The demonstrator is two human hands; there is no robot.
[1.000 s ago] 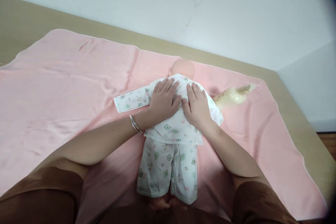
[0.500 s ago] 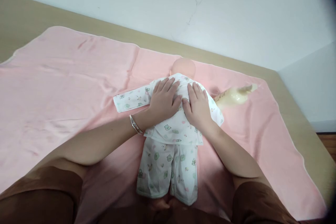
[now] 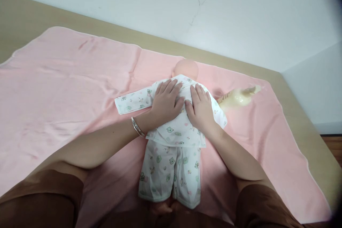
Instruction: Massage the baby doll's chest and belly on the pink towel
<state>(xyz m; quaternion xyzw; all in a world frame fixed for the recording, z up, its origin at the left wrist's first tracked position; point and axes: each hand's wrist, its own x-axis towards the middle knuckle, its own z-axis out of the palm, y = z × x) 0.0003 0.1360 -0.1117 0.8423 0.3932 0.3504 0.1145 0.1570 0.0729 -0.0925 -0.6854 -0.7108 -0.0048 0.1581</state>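
- Doll (image 3: pixel 171 149) lies stretched out on a pink blanket (image 3: pixel 66 89), with its head (image 3: pixel 187 68) toward the wall (image 3: pixel 240 14) and its feet (image 3: pixel 165 208) toward the person. This line lets both arms reach its torso evenly.
- The left hand (image 3: pixel 167 101) rests palm down on the doll's upper body with its fingers spread and grips nothing. The flat palm seems meant to press the printed top (image 3: pixel 176 131) smooth against the body rather than to lift it.
- The right hand (image 3: pixel 200 108) lies just beside the left one, thumbs nearly touching. It is equally flat and unclenched, so the weight falls across the whole chest and the doll is likely held from rolling.
- A silver bracelet (image 3: pixel 137 127) sits on the left wrist.
- One sleeve (image 3: pixel 132 101) of the top lies flat and limp on the blanket to the left, apparently with no arm inside.
- On the other side a bare doll arm (image 3: pixel 236 98) sticks out past the cloth.
- Matching trousers (image 3: pixel 171 171) cover the legs.
- The blanket is spread wide over a tan surface (image 3: pixel 26 17), probably to give the doll a soft, clean layer beneath it.
- The person's brown garment (image 3: pixel 40 203) fills the lower corners.
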